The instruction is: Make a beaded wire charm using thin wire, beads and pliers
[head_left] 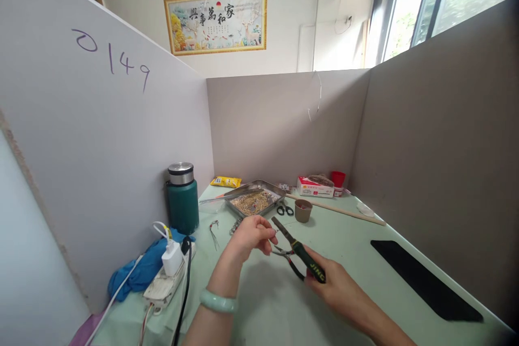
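My right hand [326, 278] is wrapped round the dark green handle of a tool [306, 260] with a narrow metal end, which points up and left. Just left of that metal end, my left hand [255, 236] has its thumb and fingers pinched together; whatever lies between them is too small to name. A pair of pliers [292, 265] with dark handles is below the tool, between the two hands, its handle ends near my right fingers. Beyond my left hand stands a metal tray [279, 193] holding small gold-coloured pieces.
Black scissors [285, 210] and a brown cup [303, 211] stand beyond the hands. A green bottle [183, 200], power strip [164, 286] and blue cloth [140, 273] are left. A black mat [421, 278] and wooden stick [348, 213] lie right.
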`<state>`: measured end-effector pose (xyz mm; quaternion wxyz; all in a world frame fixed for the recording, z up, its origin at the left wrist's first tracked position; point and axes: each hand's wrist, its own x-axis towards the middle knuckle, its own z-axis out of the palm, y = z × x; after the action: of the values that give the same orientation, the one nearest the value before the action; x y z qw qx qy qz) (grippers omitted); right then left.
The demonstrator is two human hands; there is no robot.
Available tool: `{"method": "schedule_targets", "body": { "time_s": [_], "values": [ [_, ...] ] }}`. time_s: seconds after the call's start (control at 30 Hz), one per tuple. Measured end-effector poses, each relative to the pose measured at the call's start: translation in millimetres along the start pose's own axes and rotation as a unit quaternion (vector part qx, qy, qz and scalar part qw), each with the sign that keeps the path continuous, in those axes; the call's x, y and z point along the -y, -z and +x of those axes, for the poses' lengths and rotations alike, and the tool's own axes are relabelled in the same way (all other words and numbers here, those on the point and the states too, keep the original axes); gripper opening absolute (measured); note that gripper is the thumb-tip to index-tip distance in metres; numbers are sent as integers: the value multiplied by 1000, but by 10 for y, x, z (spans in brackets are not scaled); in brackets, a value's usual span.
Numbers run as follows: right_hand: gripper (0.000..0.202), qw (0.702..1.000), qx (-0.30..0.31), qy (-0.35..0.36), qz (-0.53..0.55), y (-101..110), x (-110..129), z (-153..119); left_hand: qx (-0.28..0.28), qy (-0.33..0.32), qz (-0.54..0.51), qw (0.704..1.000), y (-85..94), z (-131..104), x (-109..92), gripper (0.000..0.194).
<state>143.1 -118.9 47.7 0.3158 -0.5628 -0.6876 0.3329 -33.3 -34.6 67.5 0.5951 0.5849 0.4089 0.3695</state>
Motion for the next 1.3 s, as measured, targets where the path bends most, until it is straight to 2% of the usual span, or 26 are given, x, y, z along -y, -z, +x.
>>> {"method": "schedule_targets", "body": {
  "time_s": [0.07,0.1,0.13,0.17,0.23,0.27,0.33,0.4,0.47,0.5,0.53,0.57,0.63,0.67,0.7,0.73,0.8,0.83,0.9,1.0,1.07,1.1,1.13,1.2,1.23,1.3],
  "values": [
    [52,980,-90,-17,-174,-56,-39,90,-134,12,148,980,-107,7,-53,20],
    [60,969,-109,-33,-218,-69,-42,113,-186,-26,185,965,-143,8,-67,21],
    [62,968,-111,-39,-220,-67,-31,114,-213,-44,199,956,-158,5,-70,21],
    [58,978,-94,-34,-181,-49,-10,93,-203,-48,187,960,-147,-3,-63,20],
    [39,1000,7,-15,-22,23,48,-4,-109,-28,82,990,-61,-29,-26,18],
    [28,996,64,-19,55,66,76,-64,-19,-35,-3,999,2,-45,-2,19],
    [23,977,145,-20,153,131,106,-164,116,-30,-141,983,115,-72,39,27],
    [23,976,153,-10,156,136,89,-187,132,-33,-183,974,156,-81,51,28],
    [25,995,80,8,58,74,33,-123,66,-17,-98,993,101,-66,30,23],
    [31,1000,16,18,-18,28,0,-70,7,2,-19,1000,47,-52,12,20],
    [43,993,-44,13,-108,-19,-30,-15,-76,21,63,995,-13,-37,-7,20],
    [53,980,-85,-13,-181,-59,-53,33,-110,19,84,990,-68,-24,-24,22],
    [63,969,-114,-37,-215,-94,-64,77,-168,-17,114,979,-125,-11,-48,24],
    [57,981,-94,-27,-167,-84,-50,66,-167,-27,111,979,-117,-13,-53,23],
    [47,995,-48,-12,-87,-59,-26,35,-147,-29,88,985,-83,-21,-54,23],
    [33,1000,12,-7,8,-24,5,-10,-94,-31,33,995,-31,-32,-51,23],
    [18,977,122,-18,172,42,66,-106,65,-26,-98,993,91,-55,-39,30],
    [17,964,147,-23,221,61,89,-138,109,-21,-150,982,141,-63,-33,33],
    [19,964,141,-25,225,55,106,-141,120,-23,-178,976,177,-64,-24,33],
    [33,1000,-3,-6,5,-40,66,-8,-18,-5,-18,1000,62,-35,-26,23],
    [55,981,-98,-26,-163,-99,32,87,-171,-10,116,978,-49,-15,-28,24],
    [60,974,-115,-33,-191,-110,24,113,-217,-47,141,965,-86,-9,-27,25],
    [57,980,-106,-33,-167,-105,27,117,-225,-61,139,963,-101,-8,-23,24],
    [35,1000,-15,-19,-2,-56,64,64,-154,-63,55,984,-62,-19,-14,22],
    [23,994,46,-25,94,-23,95,17,-81,-59,-18,995,-17,-31,-10,22],
    [16,965,123,-30,227,35,165,-77,64,-38,-146,986,77,-60,-12,27]
  ]
}}
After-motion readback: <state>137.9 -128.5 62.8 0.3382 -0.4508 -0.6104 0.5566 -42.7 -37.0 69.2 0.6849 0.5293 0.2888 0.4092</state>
